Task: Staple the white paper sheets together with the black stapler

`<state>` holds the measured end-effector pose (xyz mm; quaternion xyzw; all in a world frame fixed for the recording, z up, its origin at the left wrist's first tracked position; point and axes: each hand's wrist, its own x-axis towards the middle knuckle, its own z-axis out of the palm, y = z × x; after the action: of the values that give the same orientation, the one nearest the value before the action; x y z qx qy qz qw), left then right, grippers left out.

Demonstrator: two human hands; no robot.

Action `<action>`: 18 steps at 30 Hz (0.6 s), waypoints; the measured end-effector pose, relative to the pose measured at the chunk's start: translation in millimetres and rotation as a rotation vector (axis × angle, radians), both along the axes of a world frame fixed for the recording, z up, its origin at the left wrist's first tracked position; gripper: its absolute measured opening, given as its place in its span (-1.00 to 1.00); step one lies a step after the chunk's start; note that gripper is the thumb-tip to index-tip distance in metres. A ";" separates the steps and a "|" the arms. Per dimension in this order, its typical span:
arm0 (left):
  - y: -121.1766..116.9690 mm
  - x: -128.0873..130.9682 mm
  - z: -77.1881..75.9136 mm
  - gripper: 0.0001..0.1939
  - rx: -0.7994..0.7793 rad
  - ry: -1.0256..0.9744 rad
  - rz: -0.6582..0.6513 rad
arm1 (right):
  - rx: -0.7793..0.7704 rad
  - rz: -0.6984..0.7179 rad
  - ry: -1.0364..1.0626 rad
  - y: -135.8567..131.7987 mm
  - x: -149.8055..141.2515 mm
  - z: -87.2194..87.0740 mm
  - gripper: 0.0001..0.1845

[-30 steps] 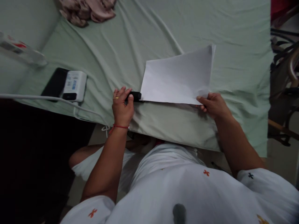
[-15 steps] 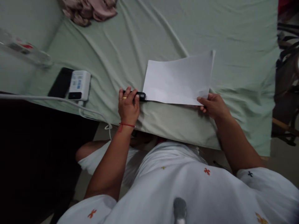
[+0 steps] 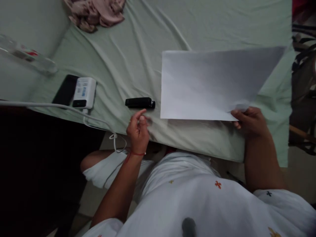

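Note:
White sheets of paper [image 3: 209, 84] are pinched at their near right corner by my right hand [image 3: 251, 120], thumb on top and fingers underneath. The paper is held up off the green cloth, its far right part lifted. A black stapler [image 3: 139, 102] lies on the cloth to the left of the paper, apart from it. Just in front of the stapler is my left hand [image 3: 138, 129], with nothing in it and its fingers loosely curled and apart.
The green cloth [image 3: 148, 59] covers a bed-like surface. On its left lie a white power bank [image 3: 84, 92] with a white cable [image 3: 54, 104], a dark phone [image 3: 65, 90] and a clear plastic bottle [image 3: 29, 56]. A crumpled brownish-pink cloth [image 3: 97, 13] sits at the far left.
My left hand has let go of the stapler and drawn back toward me. My right hand has moved right with the paper, pulling it away from the stapler and lifting it.

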<state>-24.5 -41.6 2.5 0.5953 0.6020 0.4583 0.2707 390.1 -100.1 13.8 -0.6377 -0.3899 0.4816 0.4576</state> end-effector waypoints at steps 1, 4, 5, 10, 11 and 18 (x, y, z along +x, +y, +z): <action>-6.2 6.2 1.2 -0.38 -0.088 -0.147 -0.020 | 0.009 0.000 0.003 -2.9 2.3 -2.7 -0.50; -10.9 22.2 1.0 -0.24 -0.287 -0.486 -0.116 | -0.004 0.046 -0.008 -3.7 0.4 -6.5 -0.48; -9.4 26.3 -0.3 -0.23 -0.320 -0.534 -0.145 | -0.023 0.075 -0.014 -2.2 -1.9 -6.2 -0.48; -3.5 37.3 -12.7 -0.45 -0.351 -0.354 -0.195 | -0.144 0.222 0.010 5.1 -8.6 -4.5 -0.50; -4.5 37.7 -15.3 -0.45 -0.333 -0.291 -0.200 | -0.144 0.219 0.007 5.8 -8.5 -5.4 -0.52; -16.0 32.5 -25.0 -0.50 -0.287 -0.177 -0.221 | -0.029 0.040 0.067 13.2 -11.2 -9.4 -0.70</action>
<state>8.0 -57.7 -22.5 0.5702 0.5661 0.3858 0.4533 378.9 -86.9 4.4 -0.6199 -0.3801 0.5174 0.4512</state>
